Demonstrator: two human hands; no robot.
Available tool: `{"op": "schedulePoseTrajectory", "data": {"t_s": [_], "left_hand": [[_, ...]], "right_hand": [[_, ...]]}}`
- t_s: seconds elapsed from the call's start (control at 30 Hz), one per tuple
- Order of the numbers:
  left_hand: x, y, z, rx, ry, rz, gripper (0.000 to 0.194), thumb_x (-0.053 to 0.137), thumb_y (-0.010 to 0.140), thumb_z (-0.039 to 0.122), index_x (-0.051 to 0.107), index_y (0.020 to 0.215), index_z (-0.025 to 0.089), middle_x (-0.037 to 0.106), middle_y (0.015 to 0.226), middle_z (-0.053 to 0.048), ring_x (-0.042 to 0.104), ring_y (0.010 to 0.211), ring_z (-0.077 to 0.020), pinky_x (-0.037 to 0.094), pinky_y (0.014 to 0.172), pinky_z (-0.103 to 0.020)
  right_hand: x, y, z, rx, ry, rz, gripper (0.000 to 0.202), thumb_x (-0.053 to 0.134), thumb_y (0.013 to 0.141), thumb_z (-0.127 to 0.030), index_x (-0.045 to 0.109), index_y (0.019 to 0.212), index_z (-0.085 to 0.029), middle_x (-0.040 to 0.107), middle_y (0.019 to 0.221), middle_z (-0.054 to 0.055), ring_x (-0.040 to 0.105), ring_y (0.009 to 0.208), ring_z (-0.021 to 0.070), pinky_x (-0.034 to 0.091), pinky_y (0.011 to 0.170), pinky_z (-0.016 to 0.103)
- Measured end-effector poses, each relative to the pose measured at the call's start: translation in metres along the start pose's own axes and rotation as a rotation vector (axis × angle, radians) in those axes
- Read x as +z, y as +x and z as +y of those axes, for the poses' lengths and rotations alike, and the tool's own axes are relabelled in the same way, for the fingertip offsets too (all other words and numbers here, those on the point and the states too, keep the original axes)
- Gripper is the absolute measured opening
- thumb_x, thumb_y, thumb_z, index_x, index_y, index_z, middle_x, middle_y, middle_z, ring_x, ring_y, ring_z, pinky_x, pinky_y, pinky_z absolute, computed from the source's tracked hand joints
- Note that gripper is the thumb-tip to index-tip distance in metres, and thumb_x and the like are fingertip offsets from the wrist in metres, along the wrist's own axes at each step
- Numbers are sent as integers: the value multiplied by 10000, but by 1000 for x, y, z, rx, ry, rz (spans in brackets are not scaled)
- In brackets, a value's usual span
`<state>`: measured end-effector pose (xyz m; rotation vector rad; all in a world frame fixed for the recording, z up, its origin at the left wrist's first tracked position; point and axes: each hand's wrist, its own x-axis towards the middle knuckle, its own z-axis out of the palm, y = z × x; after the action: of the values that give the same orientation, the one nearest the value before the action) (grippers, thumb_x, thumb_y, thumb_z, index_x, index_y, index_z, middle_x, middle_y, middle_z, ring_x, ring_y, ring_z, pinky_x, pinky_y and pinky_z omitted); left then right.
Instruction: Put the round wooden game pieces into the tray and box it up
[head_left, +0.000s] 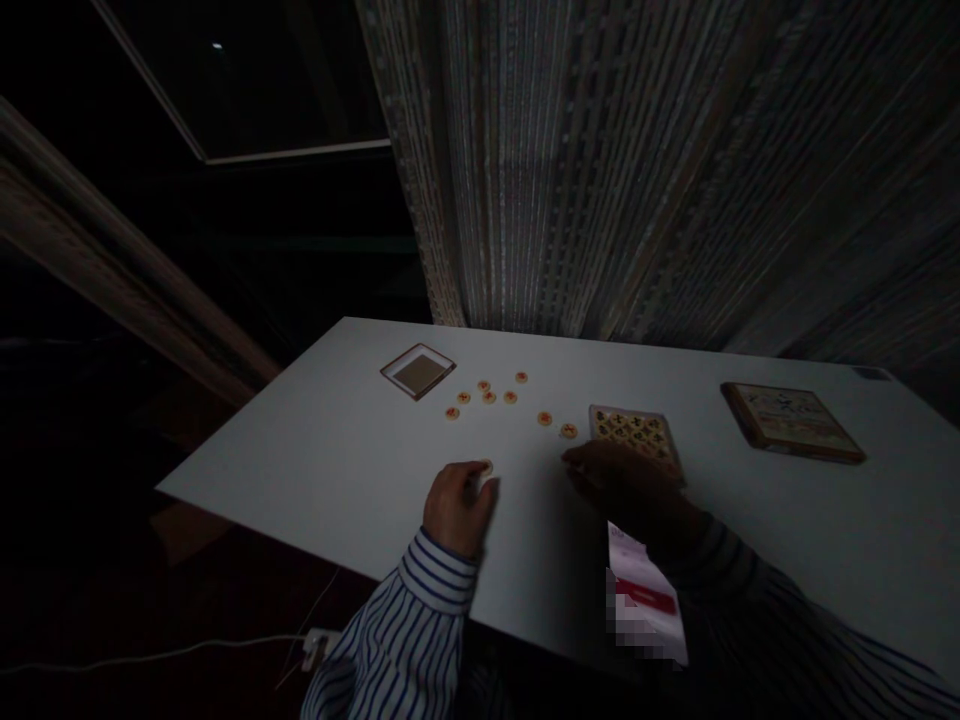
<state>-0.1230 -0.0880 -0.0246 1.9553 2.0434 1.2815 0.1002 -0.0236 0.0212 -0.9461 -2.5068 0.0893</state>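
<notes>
Curtain [517, 180]: patterned, hanging behind the counter [322, 430].
Power strip [320, 645]: I see it below — white cable [187, 650] reaching it.
Lit screen [634, 560]: partly pixelated, near the front edge.

Person's forearms in a matching pair of long, striped sleeves, ending at bare hands. Left sleeve [397, 640], crossing the near edge of the table [285, 450]: pale, whitish fabric with narrow dark-blue stripes, directed mainly lengthwise and slightly wavy where the cloth creases. Left cuff [438, 572]: a closely fitted band, its stripes encircling the wrist below the left hand [454, 508]. Right sleeve [780, 610]: same pattern, greyer in shadow; cuff likewise banded crosswise, adjoining the right hand [630, 487].
</notes>
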Motion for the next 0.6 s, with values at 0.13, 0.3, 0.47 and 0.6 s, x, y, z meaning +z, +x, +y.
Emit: {"op": "schedulePoseTrajectory", "data": {"t_s": [0.13, 0.3, 0.47, 0.6], "left_hand": [[1, 2, -15, 13, 139, -10, 203, 609, 723, 282, 634, 892, 171, 655, 826, -64, 596, 781, -202, 497, 729, -355], [6, 4, -24, -18, 231, -113, 282, 597, 736, 337, 638, 965, 177, 642, 884, -81, 583, 826, -220, 480, 742, -365], [6, 10, -14, -77, 278, -162, 279, 633, 711, 310, 663, 949, 167, 633, 873, -93, 573, 826, -231, 469, 748, -370], [4, 13, -9, -98, 271, -199, 241, 632, 720, 302, 683, 919, 174, 628, 851, -85, 571, 824, -227, 465, 750, -362]], "right_hand": [[1, 8, -9, -46, -59, -70, 197, 459, 836, -221, 617, 938, -164, 677, 864, 85, 628, 771, 189, 495, 678, 333], [4, 17, -17, -44, -114, -232, 216, 456, 841, -223, 620, 968, -163, 668, 904, 102, 626, 798, 201, 487, 673, 332], [10, 21, -19, -46, -121, -330, 216, 462, 838, -212, 619, 978, -161, 658, 895, 97, 617, 815, 201, 481, 681, 320], [12, 21, -18, -39, -122, -347, 237, 458, 843, -220, 613, 1011, -156, 656, 930, 103, 616, 840, 210, 486, 696, 332]]}}
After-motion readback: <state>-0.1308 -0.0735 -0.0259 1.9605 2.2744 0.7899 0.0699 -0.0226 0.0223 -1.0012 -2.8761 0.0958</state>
